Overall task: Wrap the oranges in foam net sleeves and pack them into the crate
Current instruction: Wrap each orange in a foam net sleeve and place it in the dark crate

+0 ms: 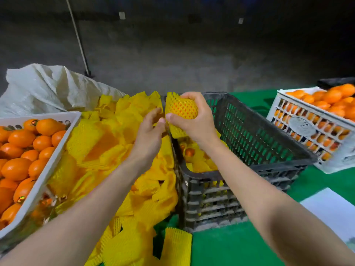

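My right hand (194, 120) grips an orange inside a yellow foam net sleeve (181, 109), held above the left rim of the dark plastic crate (249, 131). My left hand (149, 131) is right beside it, its fingertips at the sleeve's lower edge; whether they pinch the sleeve I cannot tell. Wrapped oranges (194, 156) lie at the bottom of the crate. A heap of loose yellow sleeves (115, 150) lies under my left arm. A white tray of bare oranges (28, 146) stands at the left.
A white crate full of oranges (317, 120) stands at the right on the green table cover (230, 246). A white woven sack (48, 89) lies behind the sleeves. A white sheet (332, 212) lies at the near right. A pole (78, 37) leans at the back.
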A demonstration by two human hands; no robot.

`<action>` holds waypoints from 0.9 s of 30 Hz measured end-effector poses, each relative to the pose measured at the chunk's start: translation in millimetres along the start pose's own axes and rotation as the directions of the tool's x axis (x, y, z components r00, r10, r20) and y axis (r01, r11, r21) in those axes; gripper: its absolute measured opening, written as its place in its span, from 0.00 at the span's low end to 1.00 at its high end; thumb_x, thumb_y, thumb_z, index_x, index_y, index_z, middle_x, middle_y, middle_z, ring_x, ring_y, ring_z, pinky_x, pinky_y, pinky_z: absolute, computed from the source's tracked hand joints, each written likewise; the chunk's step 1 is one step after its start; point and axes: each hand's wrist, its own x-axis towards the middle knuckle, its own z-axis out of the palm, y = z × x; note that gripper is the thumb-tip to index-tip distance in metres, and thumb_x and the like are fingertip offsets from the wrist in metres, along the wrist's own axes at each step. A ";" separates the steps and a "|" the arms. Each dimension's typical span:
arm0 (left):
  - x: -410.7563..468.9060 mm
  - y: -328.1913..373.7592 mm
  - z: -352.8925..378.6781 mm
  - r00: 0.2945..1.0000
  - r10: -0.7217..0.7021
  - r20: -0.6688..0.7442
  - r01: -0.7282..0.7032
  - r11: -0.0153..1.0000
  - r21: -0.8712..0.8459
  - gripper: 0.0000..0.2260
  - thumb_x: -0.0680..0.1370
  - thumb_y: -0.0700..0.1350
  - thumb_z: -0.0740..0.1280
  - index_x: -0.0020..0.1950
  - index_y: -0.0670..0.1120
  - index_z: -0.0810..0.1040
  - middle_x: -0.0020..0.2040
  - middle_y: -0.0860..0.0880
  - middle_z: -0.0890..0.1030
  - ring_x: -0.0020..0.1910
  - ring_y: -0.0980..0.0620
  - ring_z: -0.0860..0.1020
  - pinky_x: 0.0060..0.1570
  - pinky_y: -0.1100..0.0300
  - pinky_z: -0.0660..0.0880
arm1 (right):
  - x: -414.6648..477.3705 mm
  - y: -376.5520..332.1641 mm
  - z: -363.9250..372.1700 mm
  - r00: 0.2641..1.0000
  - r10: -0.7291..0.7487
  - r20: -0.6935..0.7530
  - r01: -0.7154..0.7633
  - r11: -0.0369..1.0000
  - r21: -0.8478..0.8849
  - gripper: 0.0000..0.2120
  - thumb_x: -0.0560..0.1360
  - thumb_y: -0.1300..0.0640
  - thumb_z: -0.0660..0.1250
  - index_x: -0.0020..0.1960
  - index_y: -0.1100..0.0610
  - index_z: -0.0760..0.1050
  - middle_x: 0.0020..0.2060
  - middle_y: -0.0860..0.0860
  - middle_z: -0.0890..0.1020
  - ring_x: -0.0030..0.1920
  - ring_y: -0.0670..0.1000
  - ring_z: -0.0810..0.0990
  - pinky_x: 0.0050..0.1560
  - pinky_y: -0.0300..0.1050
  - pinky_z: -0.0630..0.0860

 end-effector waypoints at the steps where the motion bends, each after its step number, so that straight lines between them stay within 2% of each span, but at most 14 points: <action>1: 3.4 -7.6 12.7 0.997 0.051 0.049 -0.058 0.986 0.154 0.17 0.82 0.40 0.58 0.71 0.43 0.67 0.67 0.45 0.73 0.64 0.47 0.73 0.65 0.54 0.70 | 7.0 7.9 -16.6 0.999 0.036 0.000 -0.036 0.996 -0.082 0.21 0.63 0.56 0.78 0.50 0.49 0.71 0.44 0.41 0.75 0.47 0.44 0.74 0.46 0.36 0.69; 3: 8.4 -19.1 34.3 0.974 0.107 0.198 -0.181 0.895 0.408 0.16 0.80 0.38 0.61 0.69 0.43 0.70 0.60 0.46 0.76 0.60 0.48 0.75 0.55 0.60 0.71 | 21.0 27.8 -48.0 0.988 0.138 0.075 -0.104 0.932 -0.346 0.22 0.62 0.51 0.78 0.50 0.47 0.71 0.47 0.44 0.77 0.49 0.46 0.74 0.46 0.40 0.68; 5: 9.7 -27.4 49.8 0.936 0.065 0.345 -0.257 0.796 0.548 0.14 0.80 0.39 0.62 0.66 0.45 0.74 0.52 0.49 0.78 0.52 0.49 0.78 0.45 0.64 0.71 | 31.7 49.5 -72.9 0.920 0.291 0.264 -0.055 0.761 -0.647 0.24 0.61 0.48 0.77 0.53 0.47 0.71 0.54 0.48 0.77 0.55 0.51 0.74 0.52 0.45 0.71; 6: 9.1 -31.1 54.3 0.916 0.048 0.399 -0.296 0.752 0.589 0.13 0.80 0.39 0.63 0.65 0.45 0.75 0.48 0.49 0.79 0.48 0.49 0.79 0.41 0.64 0.71 | 35.0 59.8 -80.3 0.841 0.388 0.378 0.039 0.653 -0.757 0.26 0.61 0.47 0.77 0.55 0.48 0.71 0.56 0.49 0.76 0.57 0.53 0.74 0.55 0.48 0.72; 8: 7.5 -36.1 57.6 0.898 0.045 0.437 -0.346 0.687 0.639 0.12 0.79 0.39 0.63 0.61 0.45 0.78 0.45 0.50 0.79 0.45 0.50 0.78 0.41 0.62 0.71 | 35.0 79.2 -85.1 0.599 0.608 0.522 0.267 0.463 -0.845 0.32 0.63 0.46 0.77 0.63 0.49 0.68 0.62 0.50 0.73 0.61 0.55 0.72 0.58 0.50 0.73; 10: 7.1 -38.6 55.4 0.894 0.049 0.445 -0.354 0.686 0.635 0.11 0.79 0.39 0.64 0.60 0.45 0.79 0.44 0.51 0.78 0.43 0.51 0.76 0.41 0.61 0.70 | 28.7 98.3 -82.5 0.357 0.797 0.486 0.396 0.343 -0.852 0.40 0.67 0.45 0.74 0.72 0.54 0.60 0.71 0.52 0.65 0.68 0.56 0.67 0.63 0.51 0.69; 12: 6.9 -40.0 53.6 0.888 0.055 0.457 -0.361 0.701 0.616 0.10 0.78 0.39 0.65 0.59 0.45 0.79 0.43 0.53 0.77 0.39 0.55 0.73 0.39 0.62 0.68 | 20.3 114.2 -79.4 0.168 0.893 0.417 0.453 0.306 -0.837 0.41 0.72 0.42 0.69 0.75 0.61 0.56 0.74 0.55 0.59 0.72 0.59 0.61 0.67 0.53 0.65; 14: 6.8 -40.9 53.4 0.885 0.068 0.461 -0.371 0.703 0.607 0.11 0.78 0.40 0.66 0.60 0.45 0.79 0.42 0.54 0.76 0.35 0.59 0.70 0.36 0.65 0.65 | 15.6 122.7 -77.5 0.067 0.911 0.407 0.457 0.335 -0.824 0.39 0.75 0.43 0.65 0.75 0.65 0.54 0.75 0.57 0.56 0.73 0.59 0.58 0.67 0.51 0.63; 16: 6.4 -41.6 53.5 0.886 0.080 0.457 -0.373 0.708 0.600 0.11 0.78 0.40 0.66 0.60 0.45 0.79 0.42 0.54 0.76 0.34 0.61 0.70 0.34 0.69 0.64 | 15.0 123.3 -77.0 0.051 0.904 0.425 0.434 0.363 -0.825 0.39 0.76 0.45 0.64 0.76 0.61 0.48 0.76 0.55 0.51 0.75 0.55 0.53 0.65 0.48 0.64; 18: 5.7 -41.5 52.2 0.892 0.079 0.446 -0.355 0.732 0.581 0.11 0.78 0.39 0.66 0.60 0.45 0.79 0.43 0.53 0.77 0.36 0.59 0.71 0.35 0.70 0.65 | 16.8 118.8 -75.7 0.055 0.898 0.437 0.431 0.374 -0.822 0.40 0.76 0.45 0.65 0.77 0.55 0.46 0.77 0.51 0.48 0.75 0.53 0.51 0.56 0.44 0.66; 20: 4.3 -40.6 50.0 0.905 0.079 0.419 -0.323 0.770 0.551 0.10 0.79 0.39 0.65 0.59 0.46 0.79 0.44 0.53 0.77 0.39 0.57 0.73 0.37 0.69 0.68 | 17.5 113.7 -73.4 0.065 0.899 0.433 0.431 0.366 -0.825 0.38 0.76 0.46 0.65 0.77 0.52 0.46 0.77 0.50 0.48 0.75 0.53 0.52 0.49 0.41 0.65; 22: 1.9 -39.2 46.3 0.917 0.096 0.386 -0.298 0.809 0.506 0.09 0.79 0.39 0.65 0.58 0.46 0.80 0.44 0.55 0.77 0.40 0.60 0.74 0.38 0.72 0.69 | 16.1 110.4 -72.3 0.095 0.898 0.430 0.397 0.363 -0.843 0.37 0.77 0.47 0.64 0.77 0.53 0.47 0.76 0.50 0.49 0.75 0.54 0.54 0.49 0.42 0.64; 24: -0.5 -36.5 40.4 0.933 0.110 0.342 -0.258 0.868 0.425 0.08 0.78 0.38 0.66 0.56 0.46 0.80 0.45 0.57 0.78 0.43 0.64 0.75 0.42 0.75 0.72 | 14.9 104.5 -70.9 0.181 0.869 0.461 0.341 0.384 -0.858 0.35 0.77 0.47 0.64 0.76 0.55 0.51 0.76 0.52 0.54 0.73 0.54 0.58 0.51 0.42 0.66; 27: 0.1 -27.8 21.9 0.971 0.045 0.236 -0.095 0.974 0.205 0.08 0.77 0.36 0.66 0.49 0.49 0.80 0.46 0.53 0.82 0.44 0.62 0.80 0.44 0.72 0.76 | 15.6 90.4 -64.4 0.492 0.638 0.593 0.315 0.504 -0.804 0.26 0.75 0.49 0.67 0.69 0.58 0.67 0.67 0.54 0.72 0.65 0.55 0.71 0.59 0.45 0.69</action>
